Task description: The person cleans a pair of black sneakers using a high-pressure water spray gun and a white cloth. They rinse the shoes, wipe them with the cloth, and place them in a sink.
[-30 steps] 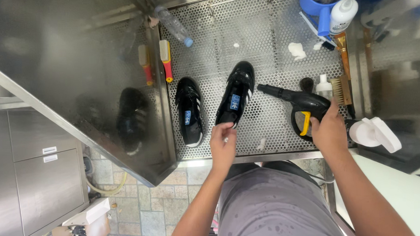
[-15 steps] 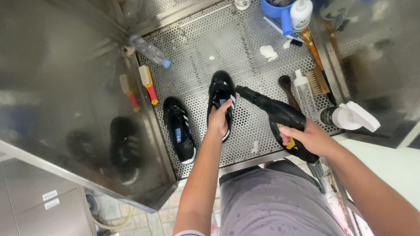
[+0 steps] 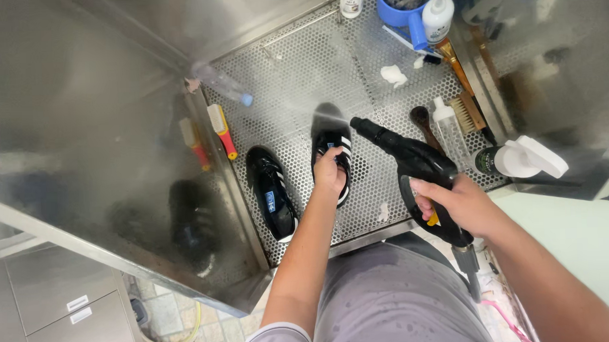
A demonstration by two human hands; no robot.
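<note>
Two black sneakers with white stripes lie on a perforated steel tray (image 3: 295, 84). My left hand (image 3: 330, 171) grips the right sneaker (image 3: 330, 133) at its opening, holding it flat on the tray. The left sneaker (image 3: 271, 192) lies alone beside it, its blue insole label showing. My right hand (image 3: 454, 203) is closed around the handle of a black spray gun (image 3: 412, 164), whose nozzle points at the toe of the held sneaker. A faint mist shows above that shoe.
A yellow-and-red brush (image 3: 221, 130) and a clear bottle (image 3: 220, 83) lie at the tray's left. A blue jug (image 3: 407, 5), white bottles, wooden brushes (image 3: 465, 108) and a white trigger sprayer (image 3: 520, 160) crowd the right side. Steel walls enclose the tray on the left and the far side.
My left hand reached from the tray's front edge onto the right sneaker and took hold of it. The spray gun swung in toward that shoe. The view shifted closer.
</note>
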